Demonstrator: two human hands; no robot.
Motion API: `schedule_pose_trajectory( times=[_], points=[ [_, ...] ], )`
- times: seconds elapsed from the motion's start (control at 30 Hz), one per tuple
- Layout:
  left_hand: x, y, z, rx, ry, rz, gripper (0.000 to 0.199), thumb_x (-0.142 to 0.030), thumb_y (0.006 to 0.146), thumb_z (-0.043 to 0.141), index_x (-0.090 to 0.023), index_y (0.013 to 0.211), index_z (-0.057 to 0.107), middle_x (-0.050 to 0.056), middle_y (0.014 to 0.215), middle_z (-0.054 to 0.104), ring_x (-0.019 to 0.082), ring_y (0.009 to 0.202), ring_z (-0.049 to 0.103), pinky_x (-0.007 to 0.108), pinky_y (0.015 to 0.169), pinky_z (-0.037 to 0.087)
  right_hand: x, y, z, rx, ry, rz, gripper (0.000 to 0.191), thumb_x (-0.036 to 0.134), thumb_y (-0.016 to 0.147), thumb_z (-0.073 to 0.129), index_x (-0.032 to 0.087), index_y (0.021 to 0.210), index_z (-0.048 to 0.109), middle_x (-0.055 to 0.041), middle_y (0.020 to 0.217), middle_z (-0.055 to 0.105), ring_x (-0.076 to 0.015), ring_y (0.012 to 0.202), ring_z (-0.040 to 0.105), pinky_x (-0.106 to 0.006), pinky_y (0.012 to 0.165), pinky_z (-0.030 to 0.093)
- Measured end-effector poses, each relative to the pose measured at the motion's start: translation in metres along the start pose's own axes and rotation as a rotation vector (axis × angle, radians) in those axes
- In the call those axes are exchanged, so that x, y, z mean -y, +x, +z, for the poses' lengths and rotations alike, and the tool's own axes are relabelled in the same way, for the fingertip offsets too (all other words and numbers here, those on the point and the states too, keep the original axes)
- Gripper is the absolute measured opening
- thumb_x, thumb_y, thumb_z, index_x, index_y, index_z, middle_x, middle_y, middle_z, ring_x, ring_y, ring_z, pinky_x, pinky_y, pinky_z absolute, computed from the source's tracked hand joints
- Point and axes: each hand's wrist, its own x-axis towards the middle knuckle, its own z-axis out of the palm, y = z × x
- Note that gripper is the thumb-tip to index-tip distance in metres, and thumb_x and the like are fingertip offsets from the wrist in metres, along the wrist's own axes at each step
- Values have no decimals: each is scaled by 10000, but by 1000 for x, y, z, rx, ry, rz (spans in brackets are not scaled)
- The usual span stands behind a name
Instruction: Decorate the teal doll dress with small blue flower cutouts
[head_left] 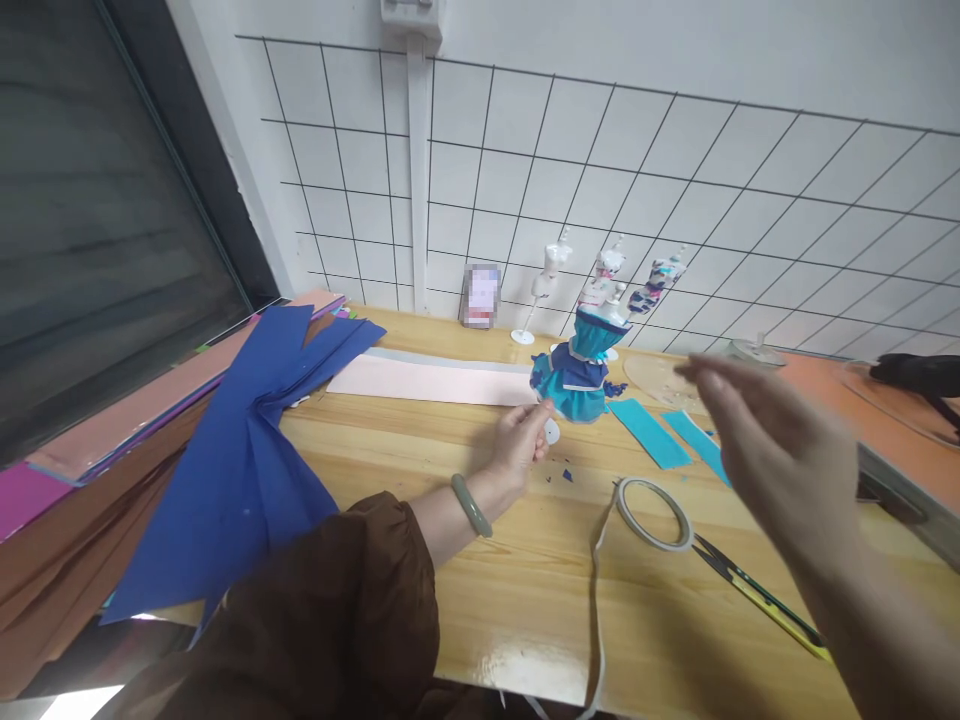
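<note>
My left hand (519, 440) is closed around the lower stand of a miniature dress form (616, 312), lifting it above the table with its white round base showing below the fingers. The form wears a tiered crêpe paper dress (585, 375) in turquoise and dark blue with ruffled edges. To the right, my right hand (772, 440) is raised with fingers stretched out toward the dress, apart from it and slightly blurred; nothing shows in it. Two turquoise paper strips (649, 433) lie between the dress and that hand. Below them are a roll of double-sided tape (685, 530) and yellow-and-black scissors (757, 595).
More miniature dress forms (553, 262) stand by the wire grid wall. A phone (481, 297) leans there too. A pale pink paper strip (435, 380) lies across the back of the table. Blue crêpe paper (217, 470) covers the left, over brown sheets (90, 560). An orange surface (847, 400) is at right.
</note>
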Motion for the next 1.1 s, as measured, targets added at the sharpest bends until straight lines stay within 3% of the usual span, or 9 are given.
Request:
schedule_pose_trajectory(
  times=[0.17, 0.3, 0.47, 0.63, 0.8, 0.93, 1.1],
  points=[
    [-2, 0, 1, 67, -48, -6, 340, -416, 668, 673, -166, 633, 444, -95, 424, 291, 20, 363, 218, 193, 381, 112, -29, -82, 5, 296, 111, 113, 212, 415, 802, 536, 274, 875, 676, -37, 901, 700, -233, 831, 643, -358, 698, 519],
    [-2, 2, 1, 76, -66, 3, 354, -412, 651, 686, -167, 613, 434, -97, 427, 281, 18, 359, 223, 197, 384, 107, -41, -111, 20, 387, 203, 383, 304, 449, 779, 564, 226, 950, 679, -74, 937, 696, -245, 894, 616, -365, 769, 491],
    [-3, 4, -1, 57, -62, 17, 329, -395, 647, 687, -160, 617, 459, -95, 429, 286, 16, 356, 230, 202, 384, 102, -32, -88, 50, 379, 635, 786, 398, 447, 694, 674, 197, 1002, 653, -48, 872, 660, -127, 629, 552, -269, 602, 486],
    [-1, 5, -2, 104, -64, 43, 273, -347, 638, 696, -145, 695, 523, -66, 508, 412, 8, 365, 266, 202, 381, 127, -26, -61, 86, 330, 1070, 1062, 340, 289, 553, 805, 222, 855, 664, 13, 834, 626, -79, 610, 547, -188, 514, 471],
    [2, 6, -2, 146, -52, 50, 259, -327, 635, 699, -134, 728, 553, -56, 545, 438, 4, 380, 280, 204, 386, 122, -25, -58, 107, 256, 1218, 1087, 272, 246, 542, 813, 203, 761, 657, 49, 715, 592, -42, 534, 500, -151, 470, 445],
    [2, 7, -3, 122, -57, 39, 238, -326, 652, 677, -140, 685, 533, -70, 492, 398, 8, 367, 275, 206, 388, 129, -24, -61, 111, 184, 1189, 1065, 249, 260, 552, 810, 183, 734, 660, 48, 694, 586, -30, 515, 474, -143, 460, 433],
    [2, 9, -6, 146, -124, -23, 200, -241, 678, 592, -163, 582, 435, -89, 411, 301, 19, 337, 237, 208, 380, 111, -24, -64, 113, 202, 1238, 1005, 238, 263, 546, 812, 163, 695, 656, 44, 662, 568, -30, 520, 458, -154, 484, 431]
  ],
)
